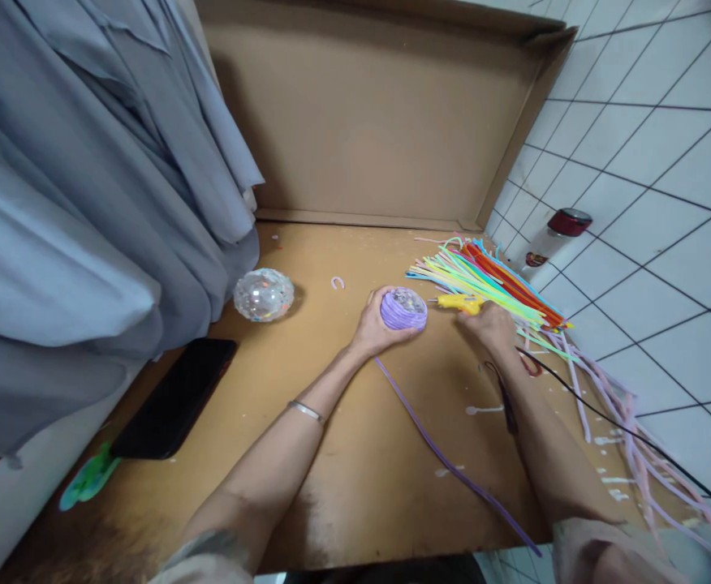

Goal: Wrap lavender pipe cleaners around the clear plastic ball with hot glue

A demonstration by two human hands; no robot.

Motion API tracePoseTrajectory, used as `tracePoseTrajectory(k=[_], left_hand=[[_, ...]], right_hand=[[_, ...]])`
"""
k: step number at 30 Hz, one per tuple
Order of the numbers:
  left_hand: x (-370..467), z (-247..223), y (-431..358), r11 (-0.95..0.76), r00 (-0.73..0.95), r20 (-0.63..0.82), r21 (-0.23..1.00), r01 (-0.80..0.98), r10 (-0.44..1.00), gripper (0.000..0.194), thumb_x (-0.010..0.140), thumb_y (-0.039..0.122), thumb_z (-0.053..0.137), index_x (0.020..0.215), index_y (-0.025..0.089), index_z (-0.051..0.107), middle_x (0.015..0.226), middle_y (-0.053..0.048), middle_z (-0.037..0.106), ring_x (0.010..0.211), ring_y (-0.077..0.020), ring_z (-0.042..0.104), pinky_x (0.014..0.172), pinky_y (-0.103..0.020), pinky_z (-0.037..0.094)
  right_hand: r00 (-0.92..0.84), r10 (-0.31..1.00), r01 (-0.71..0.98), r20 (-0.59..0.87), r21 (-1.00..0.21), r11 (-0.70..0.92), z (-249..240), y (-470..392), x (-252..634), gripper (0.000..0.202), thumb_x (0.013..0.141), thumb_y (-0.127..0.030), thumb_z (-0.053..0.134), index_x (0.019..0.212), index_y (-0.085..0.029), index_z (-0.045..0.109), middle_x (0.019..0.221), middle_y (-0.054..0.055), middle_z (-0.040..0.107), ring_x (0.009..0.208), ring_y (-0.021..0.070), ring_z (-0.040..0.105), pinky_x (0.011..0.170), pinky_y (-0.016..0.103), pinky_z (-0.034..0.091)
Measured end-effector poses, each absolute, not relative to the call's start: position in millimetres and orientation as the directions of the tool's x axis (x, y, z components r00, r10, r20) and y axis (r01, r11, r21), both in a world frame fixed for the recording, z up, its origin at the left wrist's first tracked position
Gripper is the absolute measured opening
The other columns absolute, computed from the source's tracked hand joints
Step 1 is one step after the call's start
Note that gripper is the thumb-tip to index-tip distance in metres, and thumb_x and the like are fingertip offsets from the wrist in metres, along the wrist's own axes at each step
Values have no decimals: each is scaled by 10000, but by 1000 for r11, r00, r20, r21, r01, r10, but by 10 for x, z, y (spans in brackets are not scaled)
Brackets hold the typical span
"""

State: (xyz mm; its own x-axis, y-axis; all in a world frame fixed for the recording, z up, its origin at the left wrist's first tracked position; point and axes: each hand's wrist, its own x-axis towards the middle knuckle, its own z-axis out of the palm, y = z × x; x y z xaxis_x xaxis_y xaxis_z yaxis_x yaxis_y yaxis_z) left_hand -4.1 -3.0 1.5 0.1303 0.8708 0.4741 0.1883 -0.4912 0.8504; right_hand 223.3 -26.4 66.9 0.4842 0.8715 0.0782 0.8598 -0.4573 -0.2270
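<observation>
My left hand (373,326) is closed around a ball wrapped in purple pipe cleaner (402,315), whose top shows a greyish, uncovered patch. From under it a loose purple pipe cleaner strand (437,448) trails toward the table's front edge. In my right hand (494,326) is a yellow hot glue gun (460,302), its nozzle pointing left at the ball, a short gap away. Left of both hands sits a clear ball (264,294) with a pale, rough rim.
Bundled colourful pipe cleaners (483,280) lie at the back right, by a red-lidded jar (553,242). A black cord (623,430) crosses the right side. A black phone (176,397) lies left beside the grey curtain (118,178). A cardboard panel (380,113) stands behind.
</observation>
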Motion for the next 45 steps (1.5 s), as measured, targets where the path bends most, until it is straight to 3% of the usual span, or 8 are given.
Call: tracePoseTrajectory(k=[2,5,9,11,15,20,32,45], left_hand=[[-39,9,-19,-470,113,456,862,189,883,854,523,411,903,1242,219,486,1292,-136,586,1216,-319,604,1075,-544,489],[-38,-8,-6,-470,102,459,861,193,882,866,509,442,904,1239,220,494,1286,-140,590,1212,-318,611,1069,-540,499],[-40,-23,1,-492,109,480,848,195,871,860,509,465,905,1237,238,506,1286,-134,592,1212,-323,614,1066,-554,501],[-40,-23,0,-505,109,493,840,197,863,854,510,466,906,1235,243,513,1277,-128,597,1202,-323,619,1059,-559,504],[-43,-12,-5,-517,114,505,832,200,856,835,511,426,915,1229,238,531,1269,-129,600,1194,-319,623,1058,-552,510],[-43,-2,-6,-514,120,500,836,193,858,863,498,387,925,1243,233,517,1287,-121,590,1211,-303,613,1077,-527,500],[-59,12,-23,-543,152,521,816,200,840,854,517,428,910,1255,243,522,1305,-123,581,1234,-329,604,1092,-547,495],[-52,3,-15,-565,162,541,798,211,825,862,518,367,926,1260,222,514,1292,-120,579,1212,-293,607,1077,-484,495]], right_hand=[[509,857,799,78,-412,-437,715,-239,2273,343,779,-465,616,855,-144,713,773,139,728,716,257,670,549,305,406],[473,881,605,-6,-725,-329,797,-224,2277,275,758,-458,619,641,-215,566,490,3,522,471,148,465,447,271,300],[372,928,485,2,-853,-192,990,-288,2172,338,719,-492,638,590,-246,446,473,-38,441,450,111,376,454,263,271],[373,914,610,158,-784,-113,1106,-345,2087,309,725,-497,627,640,-232,491,532,-29,477,503,125,407,495,267,297],[299,795,904,527,-422,-60,1231,-437,1896,276,761,-428,594,859,-172,631,847,107,673,765,239,592,660,324,415],[138,824,981,550,-193,-36,1151,-448,1753,303,793,-369,557,969,-152,675,933,163,711,876,312,641,702,354,433],[118,905,991,408,-106,-81,1138,-424,1762,324,804,-373,569,991,-144,700,916,151,736,871,303,666,654,330,419],[93,899,995,428,-81,-64,1082,-417,1725,328,803,-364,556,963,-119,703,883,158,732,817,283,657,629,312,355]])
